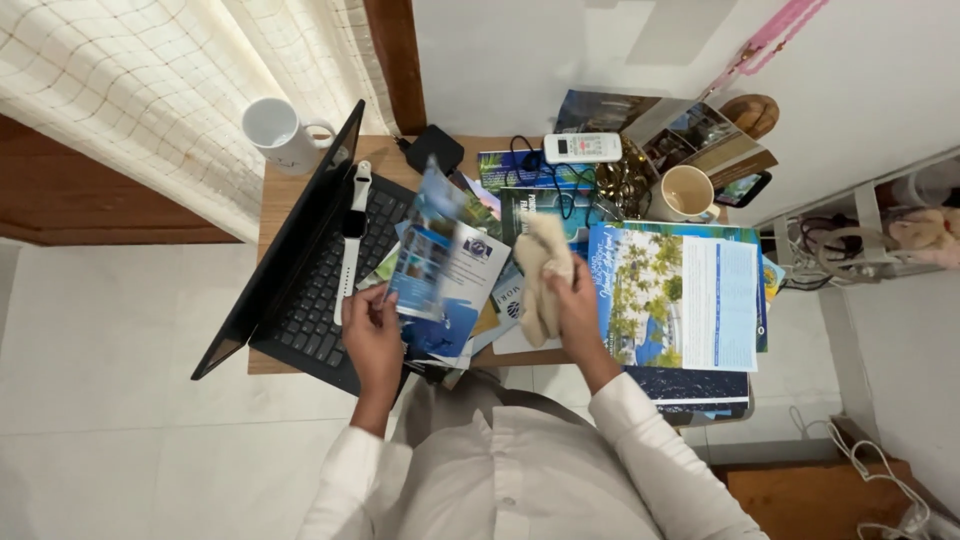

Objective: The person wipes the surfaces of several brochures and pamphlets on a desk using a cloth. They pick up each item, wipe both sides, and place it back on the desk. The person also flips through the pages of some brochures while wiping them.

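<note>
My left hand (372,335) grips the lower edge of a stack of glossy blue brochures (440,265) and tilts it up above the small wooden desk (272,205). To its right, my right hand (578,300) is closed around a crumpled beige cloth (543,270), held over more leaflets lying on the desk. A large blue magazine with a palm tree picture (680,295) lies flat just right of the cloth.
An open black laptop (310,270) with a white-strapped watch (352,235) on its keys fills the desk's left side. Behind stand a white mug (278,132), a black adapter (435,150), a white remote (582,148), tangled cables and a tan cup (686,192). A shelf is at right.
</note>
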